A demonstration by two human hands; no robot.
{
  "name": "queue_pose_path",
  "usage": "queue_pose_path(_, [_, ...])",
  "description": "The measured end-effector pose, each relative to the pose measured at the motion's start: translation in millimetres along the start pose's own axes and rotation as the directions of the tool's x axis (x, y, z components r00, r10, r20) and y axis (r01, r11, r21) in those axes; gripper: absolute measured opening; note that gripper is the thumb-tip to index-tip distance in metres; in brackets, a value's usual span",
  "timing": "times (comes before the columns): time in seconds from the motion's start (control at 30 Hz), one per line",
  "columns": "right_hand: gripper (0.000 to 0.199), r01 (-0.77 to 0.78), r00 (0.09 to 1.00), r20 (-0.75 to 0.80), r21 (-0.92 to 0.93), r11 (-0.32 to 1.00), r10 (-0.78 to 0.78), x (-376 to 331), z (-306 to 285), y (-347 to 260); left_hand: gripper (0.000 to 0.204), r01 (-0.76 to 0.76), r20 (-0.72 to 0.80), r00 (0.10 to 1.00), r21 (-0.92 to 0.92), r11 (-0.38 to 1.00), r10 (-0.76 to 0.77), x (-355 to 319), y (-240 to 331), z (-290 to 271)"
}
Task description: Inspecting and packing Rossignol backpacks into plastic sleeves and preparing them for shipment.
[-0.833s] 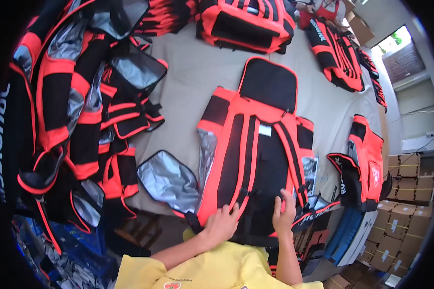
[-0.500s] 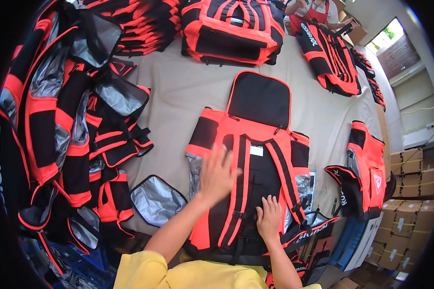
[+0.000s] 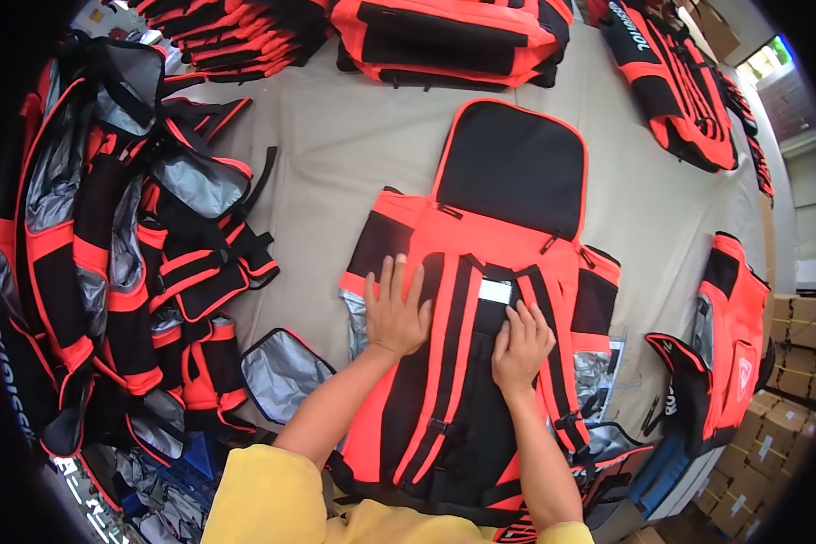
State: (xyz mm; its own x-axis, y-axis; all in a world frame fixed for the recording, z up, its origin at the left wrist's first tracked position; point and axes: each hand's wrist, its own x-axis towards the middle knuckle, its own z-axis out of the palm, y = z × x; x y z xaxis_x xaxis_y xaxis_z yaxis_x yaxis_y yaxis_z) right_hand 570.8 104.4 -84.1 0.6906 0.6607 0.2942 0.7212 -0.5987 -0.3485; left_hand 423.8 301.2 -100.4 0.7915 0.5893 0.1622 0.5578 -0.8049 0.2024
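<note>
A red-orange and black backpack (image 3: 480,399) lies flat on the table in front of me, its shoulder straps facing up. The top flap (image 3: 512,168), black with a red border, is folded out away from me. My left hand (image 3: 397,308) rests on the upper left part of the pack, fingers spread and holding nothing. On the black back panel lies my right hand (image 3: 523,349), its fingers loosely bent near the right strap (image 3: 553,349). A small white label (image 3: 495,290) sits just beyond those fingertips. Silver lining (image 3: 592,376) shows at the pack's sides.
Several similar bags with silver linings (image 3: 100,254) are heaped at the left. Another backpack (image 3: 453,41) stands at the far side, beside a stack of red and black pieces (image 3: 236,36). More packs (image 3: 734,335) lie at the right, with cardboard boxes (image 3: 793,354) beyond the table (image 3: 308,181).
My right hand has slid up the back panel toward the white label. My left hand, blurred and raised before, has settled on the pack's upper left. The whole view has shifted slightly.
</note>
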Motion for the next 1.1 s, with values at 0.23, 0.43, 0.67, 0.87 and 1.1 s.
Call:
queue_pose_path(0.23, [0.016,0.046,0.998,-0.054,0.218,0.975,-0.036,60.2,4.3,-6.9,0.07,0.016,0.043,0.999,-0.004,1.0,-0.016,-1.4,2.6,-3.1])
queue_pose_path(0.43, [0.008,0.225,0.974,-0.077,0.435,0.872,-0.213,172.0,82.7,-25.4,0.07,0.015,0.045,0.999,-0.014,1.0,-0.015,0.3,1.7,-1.7])
queue_pose_path(0.67, [0.011,0.341,0.936,-0.001,0.255,0.905,-0.352,193.1,108.0,-41.4,0.07,0.04,0.053,0.998,-0.03,0.999,-0.038,-2.8,-4.2,-3.0])
queue_pose_path(0.87, [0.005,0.494,0.86,0.087,0.106,0.863,-0.503,206.7,114.6,-39.7,0.071,0.026,0.061,0.998,-0.039,0.999,-0.024,-1.4,-1.7,-2.1])
queue_pose_path(1.1, [0.013,0.027,0.999,0.021,0.601,0.799,-0.049,209.0,95.5,-34.0,0.071,0.029,0.053,0.998,-0.05,0.998,-0.026,-0.9,-0.6,-0.4])
